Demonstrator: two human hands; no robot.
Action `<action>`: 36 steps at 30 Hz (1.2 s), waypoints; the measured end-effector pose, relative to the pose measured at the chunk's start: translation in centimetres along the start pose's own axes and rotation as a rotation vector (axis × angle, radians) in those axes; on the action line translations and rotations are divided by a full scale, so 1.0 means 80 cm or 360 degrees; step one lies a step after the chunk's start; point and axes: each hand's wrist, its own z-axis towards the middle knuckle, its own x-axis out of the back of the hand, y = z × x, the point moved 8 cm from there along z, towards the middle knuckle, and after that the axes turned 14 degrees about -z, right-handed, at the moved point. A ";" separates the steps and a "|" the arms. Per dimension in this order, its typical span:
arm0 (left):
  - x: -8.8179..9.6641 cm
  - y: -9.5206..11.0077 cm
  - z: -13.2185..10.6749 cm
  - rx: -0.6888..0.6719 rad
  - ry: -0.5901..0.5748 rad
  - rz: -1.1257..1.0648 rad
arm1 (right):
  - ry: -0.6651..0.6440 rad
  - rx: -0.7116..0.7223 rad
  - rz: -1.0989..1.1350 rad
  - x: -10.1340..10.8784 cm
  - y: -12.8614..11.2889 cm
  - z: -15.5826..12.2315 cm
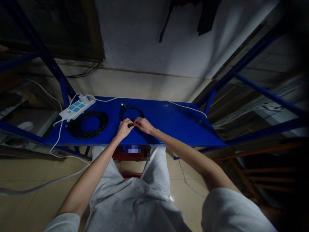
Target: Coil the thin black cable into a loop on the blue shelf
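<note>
The left hand (124,129) and right hand (144,125) are closed, fingertips meeting, pinching the near part of a slim black cable with a silver-tipped plug (132,107) over the flat, bright blue counter (169,119). Its curved loop, without one straight axis, arches beyond both hands; the plug end lies far-left, nearer the left.

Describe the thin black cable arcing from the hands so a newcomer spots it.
On the flat blue tabletop, go to the front middle, where the bare left hand and bare right hand meet. The thin black cable curves from them to a small pale-tipped plug. Unlike the fuller black cable coil left of it, beside the white, blue-socketed power strip, it shows a small, open arc.
</note>
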 end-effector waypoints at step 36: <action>-0.004 -0.005 0.003 0.0151 0.0043 0.0060 | -0.0517 0.0852 -0.0994 0.007 -0.030 0.010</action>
